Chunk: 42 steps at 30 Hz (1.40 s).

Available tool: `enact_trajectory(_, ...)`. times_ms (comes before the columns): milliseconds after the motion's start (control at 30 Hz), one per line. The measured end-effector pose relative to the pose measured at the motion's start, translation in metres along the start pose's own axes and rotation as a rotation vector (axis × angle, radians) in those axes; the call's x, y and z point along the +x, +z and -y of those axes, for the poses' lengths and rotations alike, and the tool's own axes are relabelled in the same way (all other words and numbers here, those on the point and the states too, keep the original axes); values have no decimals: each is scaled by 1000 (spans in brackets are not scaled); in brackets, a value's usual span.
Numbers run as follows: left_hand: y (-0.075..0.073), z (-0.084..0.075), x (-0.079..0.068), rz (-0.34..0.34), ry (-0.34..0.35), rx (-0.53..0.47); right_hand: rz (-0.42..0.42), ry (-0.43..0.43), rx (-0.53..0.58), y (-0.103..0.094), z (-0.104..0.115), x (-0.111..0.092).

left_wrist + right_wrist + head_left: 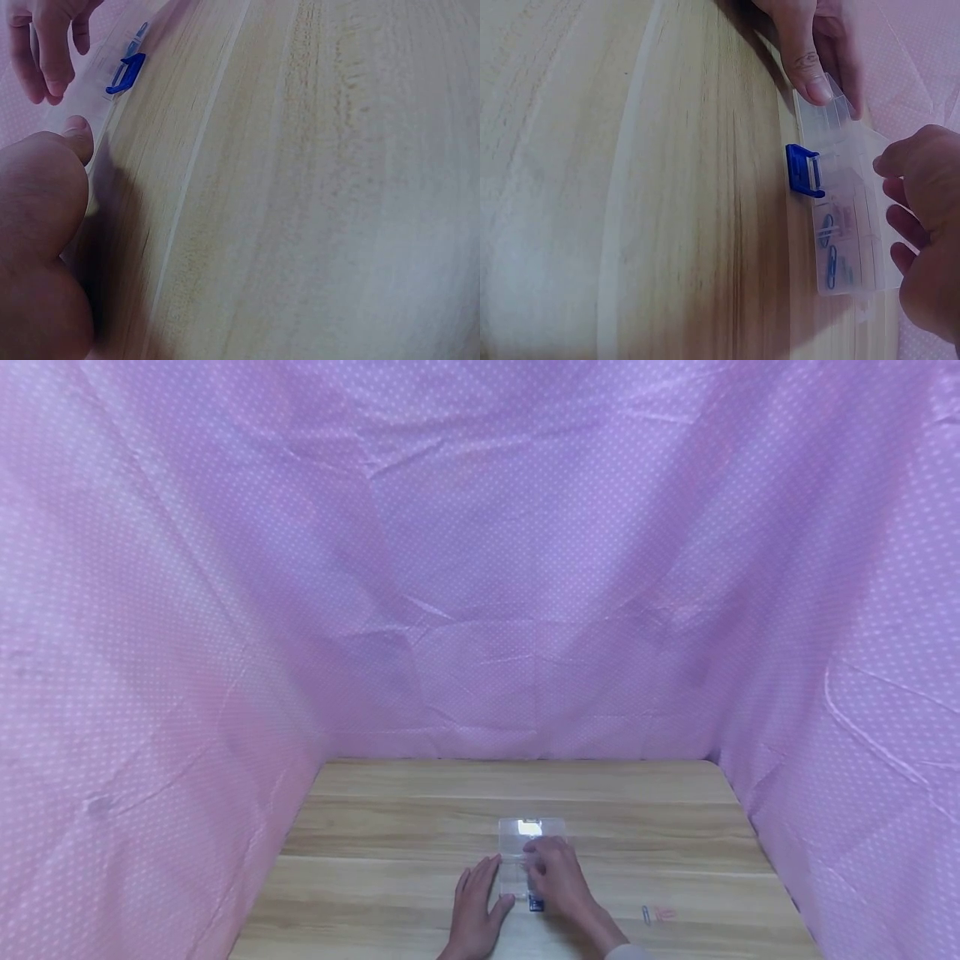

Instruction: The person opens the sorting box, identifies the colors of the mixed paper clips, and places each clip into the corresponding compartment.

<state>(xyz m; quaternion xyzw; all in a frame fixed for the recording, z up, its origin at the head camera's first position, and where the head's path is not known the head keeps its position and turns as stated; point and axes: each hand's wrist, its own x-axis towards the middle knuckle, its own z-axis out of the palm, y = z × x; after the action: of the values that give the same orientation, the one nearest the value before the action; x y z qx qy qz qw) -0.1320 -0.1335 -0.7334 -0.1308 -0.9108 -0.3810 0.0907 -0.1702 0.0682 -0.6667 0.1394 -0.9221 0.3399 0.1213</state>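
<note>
A clear plastic box [513, 878] with a blue latch [803, 171] lies on the table, its clear lid [513, 835] folded back. My left hand [474, 910] rests at the box's near left corner, fingers nearly straight along the side and thumb [817, 88] touching the front edge. Over the box hovers my right hand [557, 877], its fingers [904, 225] loosely bent and apart from the thumb, nothing visible between them. Through the front wall, in the right wrist view, show blue paper clips [832, 266] in a compartment, with faint pinkish shapes [846, 214] nearby.
To the right of the box, a blue paper clip [646, 914] and some reddish clips [665, 913] lie on the wooden table [375, 827]. Pink dotted cloth [480, 677] hangs around the back and sides of the table.
</note>
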Motion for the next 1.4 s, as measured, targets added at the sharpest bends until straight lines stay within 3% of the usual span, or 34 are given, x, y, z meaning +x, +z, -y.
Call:
enact_trajectory(100,1,1,-1,-11,19,20,-53,-36,-15,1,0,0)
enact_trajectory(233,0,0,-1,32,-31,1,-77,-60,-21,1,-2,-1)
enact_trajectory(400,-1,-1,0,66,-80,-36,-54,-58,-7,-4,-3,-4)
enact_trajectory(567,0,-2,-1,26,-39,-8,4,-37,1,-8,-4,-6)
enact_trajectory(767,0,-2,-1,48,-76,-30,43,-25,13,-11,-6,-8)
enact_trajectory(1100,-2,-4,-1,41,-64,-44,72,14,-1,-14,-8,-13)
enact_trajectory(1400,-5,-8,1,107,-157,-107,70,41,-25,-30,-14,-24)
